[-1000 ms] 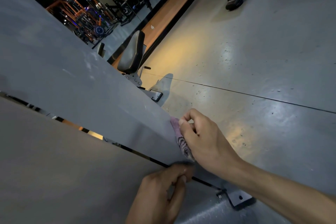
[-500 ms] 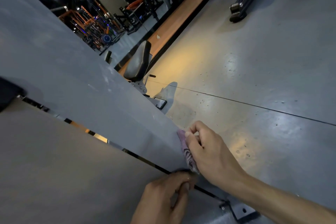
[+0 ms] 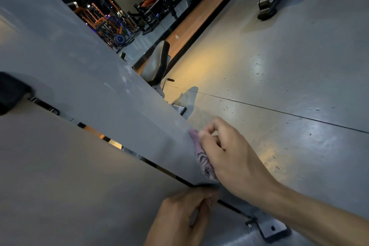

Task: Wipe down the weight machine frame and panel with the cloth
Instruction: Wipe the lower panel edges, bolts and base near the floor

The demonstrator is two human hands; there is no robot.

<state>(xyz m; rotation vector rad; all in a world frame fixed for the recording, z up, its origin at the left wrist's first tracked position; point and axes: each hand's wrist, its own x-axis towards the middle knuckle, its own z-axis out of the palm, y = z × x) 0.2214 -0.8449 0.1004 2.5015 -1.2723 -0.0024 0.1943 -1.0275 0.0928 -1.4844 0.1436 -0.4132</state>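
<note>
Cloth [image 3: 201, 158] is where we find the action: pinkish, bunched under our right hand [image 3: 229, 156], whose curled fingers press it onto the lower edge of the grey frame [image 3: 99, 86]. Nearest us, our left hand [image 3: 179, 215] curls against the pale panel [image 3: 60, 175] by the dark gap; whether it holds anything we cannot tell. We judge the job only partly done, with smudges showing higher up the frame and a long stretch of panel to go. Beyond, a padded seat [image 3: 157, 64] stands on the floor [image 3: 279, 66].
</note>
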